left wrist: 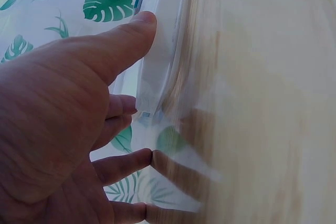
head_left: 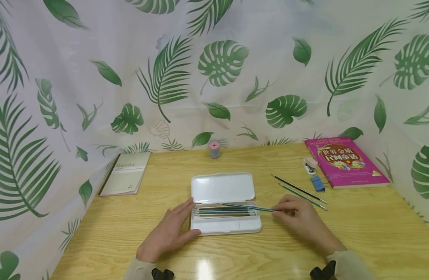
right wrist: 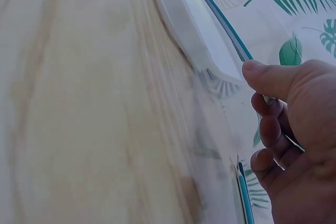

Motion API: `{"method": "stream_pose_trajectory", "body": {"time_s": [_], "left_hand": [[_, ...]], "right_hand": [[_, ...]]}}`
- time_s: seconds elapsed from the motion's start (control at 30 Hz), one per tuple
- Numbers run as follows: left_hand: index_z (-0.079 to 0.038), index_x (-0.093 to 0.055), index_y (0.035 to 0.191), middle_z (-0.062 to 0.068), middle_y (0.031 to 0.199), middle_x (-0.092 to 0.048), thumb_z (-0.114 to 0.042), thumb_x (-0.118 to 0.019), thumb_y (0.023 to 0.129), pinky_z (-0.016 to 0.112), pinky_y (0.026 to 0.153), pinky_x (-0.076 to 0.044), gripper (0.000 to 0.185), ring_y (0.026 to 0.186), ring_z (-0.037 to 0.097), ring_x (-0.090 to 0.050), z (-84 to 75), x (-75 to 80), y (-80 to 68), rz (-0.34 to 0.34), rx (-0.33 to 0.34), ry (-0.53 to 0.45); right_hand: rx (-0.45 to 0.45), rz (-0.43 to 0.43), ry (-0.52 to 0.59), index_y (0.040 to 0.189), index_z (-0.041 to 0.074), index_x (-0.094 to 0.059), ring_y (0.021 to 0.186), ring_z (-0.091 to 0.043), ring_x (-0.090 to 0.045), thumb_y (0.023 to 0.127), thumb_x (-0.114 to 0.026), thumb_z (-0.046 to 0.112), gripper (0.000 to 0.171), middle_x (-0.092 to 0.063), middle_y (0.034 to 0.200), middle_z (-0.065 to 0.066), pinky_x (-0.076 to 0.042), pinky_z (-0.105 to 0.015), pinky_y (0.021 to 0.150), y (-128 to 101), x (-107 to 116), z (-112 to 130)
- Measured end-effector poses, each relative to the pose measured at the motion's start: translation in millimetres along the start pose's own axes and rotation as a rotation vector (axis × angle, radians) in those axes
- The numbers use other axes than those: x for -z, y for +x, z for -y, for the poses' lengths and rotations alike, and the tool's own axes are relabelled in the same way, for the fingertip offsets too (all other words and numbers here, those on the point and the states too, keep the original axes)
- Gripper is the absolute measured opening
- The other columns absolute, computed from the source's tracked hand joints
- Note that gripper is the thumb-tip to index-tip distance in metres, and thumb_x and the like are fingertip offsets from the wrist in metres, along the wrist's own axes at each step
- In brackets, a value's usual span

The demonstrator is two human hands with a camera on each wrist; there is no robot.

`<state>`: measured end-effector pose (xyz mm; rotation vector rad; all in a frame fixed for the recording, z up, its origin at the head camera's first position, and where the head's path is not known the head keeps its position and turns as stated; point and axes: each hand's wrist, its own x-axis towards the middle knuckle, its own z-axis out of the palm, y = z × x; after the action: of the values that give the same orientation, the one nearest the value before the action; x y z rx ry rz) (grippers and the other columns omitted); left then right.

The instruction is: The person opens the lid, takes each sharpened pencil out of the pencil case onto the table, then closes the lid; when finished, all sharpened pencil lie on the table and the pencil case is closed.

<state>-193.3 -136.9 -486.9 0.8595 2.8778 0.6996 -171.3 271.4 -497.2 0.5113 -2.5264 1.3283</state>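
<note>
The right hand (head_left: 298, 217) pinches one teal pencil (head_left: 247, 207) between thumb and fingers, the pencil slanting from the fingertips over the right end of the open white pencil case (head_left: 223, 202) that lies between the two hands. The left hand (head_left: 170, 229) lies flat with straight fingers on the table (head_left: 375, 233), its thumb and fingertips touching the case's left end, holding nothing.

Inside the case's tray lie several more pencils side by side; their number is hard to count, perhaps four or five. Just beyond the right hand, two further pencils (head_left: 302, 192) lie loose on the table, one dark, one teal.

Farther out past the right hand sit one blue eraser (head_left: 318, 182), one small white stapler-like thing (head_left: 309, 165), and one pink book (head_left: 344, 161) with yellow Chinese characters on its cover. Beyond the left hand lies one pale notebook (head_left: 125, 173) printed "Gambit". Straight ahead, one small pink-topped grey pot (head_left: 214, 149) stands by the leaf-printed curtain.

The left wrist view shows the thumb (left wrist: 128, 38) pressed to the case's edge; the right wrist view shows the pinch on the pencil (right wrist: 226, 24) close up.
</note>
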Motion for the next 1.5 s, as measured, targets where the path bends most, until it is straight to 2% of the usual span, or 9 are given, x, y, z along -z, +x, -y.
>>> {"method": "stream_pose_trajectory", "body": {"time_s": [0.43, 0.7, 0.87, 1.0, 1.2, 1.5], "left_hand": [[-0.008, -0.038, 0.153, 0.005, 0.163, -0.027, -0.050, -0.068, 0.092, 0.069, 0.111, -0.024, 0.080, 0.144, 0.030, -0.033, -1.0, -2.0, -1.1, 0.005, 0.004, 0.005], [-0.006, -0.039, 0.152, 0.006, 0.162, -0.028, -0.049, -0.068, 0.091, 0.070, 0.110, -0.024, 0.080, 0.144, 0.030, -0.033, -1.4, -1.3, -0.6, -0.005, -0.003, -0.004], [-0.005, -0.040, 0.152, 0.006, 0.162, -0.029, -0.049, -0.068, 0.091, 0.070, 0.110, -0.025, 0.081, 0.143, 0.030, -0.034, -1.1, -0.8, -0.7, -0.009, -0.007, -0.003], [-0.005, -0.039, 0.152, 0.006, 0.162, -0.028, -0.050, -0.068, 0.091, 0.070, 0.110, -0.025, 0.081, 0.144, 0.030, -0.033, -0.8, -0.7, 0.5, -0.006, -0.014, -0.001], [-0.005, -0.038, 0.153, 0.006, 0.162, -0.028, -0.051, -0.068, 0.091, 0.070, 0.111, -0.024, 0.082, 0.144, 0.029, -0.033, 0.5, -1.0, 0.3, -0.009, -0.013, -0.001], [-0.003, -0.040, 0.151, 0.009, 0.161, -0.030, -0.051, -0.067, 0.092, 0.071, 0.109, -0.026, 0.081, 0.143, 0.032, -0.035, 1.3, -2.3, -0.4, -0.027, -0.030, 0.001]], "right_hand": [[-0.113, -0.127, -0.125, 0.094, 0.017, -0.081, 0.070, -0.010, -0.049, 0.089, -0.077, 0.018, 0.006, -0.064, 0.092, 0.005, -0.043, -0.023, 0.057, -28, 38, -8], [-0.217, -0.204, -0.171, 0.093, 0.018, -0.081, 0.076, -0.008, -0.050, 0.089, -0.077, 0.026, 0.009, -0.066, 0.094, 0.006, -0.043, -0.021, 0.058, -43, 53, -25], [-0.181, -0.255, -0.198, 0.091, 0.013, -0.081, 0.073, -0.005, -0.051, 0.086, -0.080, 0.018, 0.007, -0.067, 0.090, 0.003, -0.043, -0.018, 0.057, -46, 60, -33], [-0.167, -0.278, -0.241, 0.090, 0.013, -0.081, 0.069, -0.004, -0.051, 0.084, -0.082, 0.014, 0.007, -0.068, 0.087, 0.004, -0.042, -0.017, 0.055, -49, 67, -36], [-0.201, -0.262, -0.297, 0.093, 0.013, -0.081, 0.067, -0.004, -0.048, 0.084, -0.081, 0.016, 0.009, -0.067, 0.085, 0.004, -0.039, -0.017, 0.054, -50, 71, -40], [-0.180, -0.253, -0.332, 0.090, 0.011, -0.081, 0.070, 0.001, -0.053, 0.082, -0.083, 0.015, 0.009, -0.066, 0.081, 0.005, -0.043, -0.013, 0.058, -49, 70, -45]]}}
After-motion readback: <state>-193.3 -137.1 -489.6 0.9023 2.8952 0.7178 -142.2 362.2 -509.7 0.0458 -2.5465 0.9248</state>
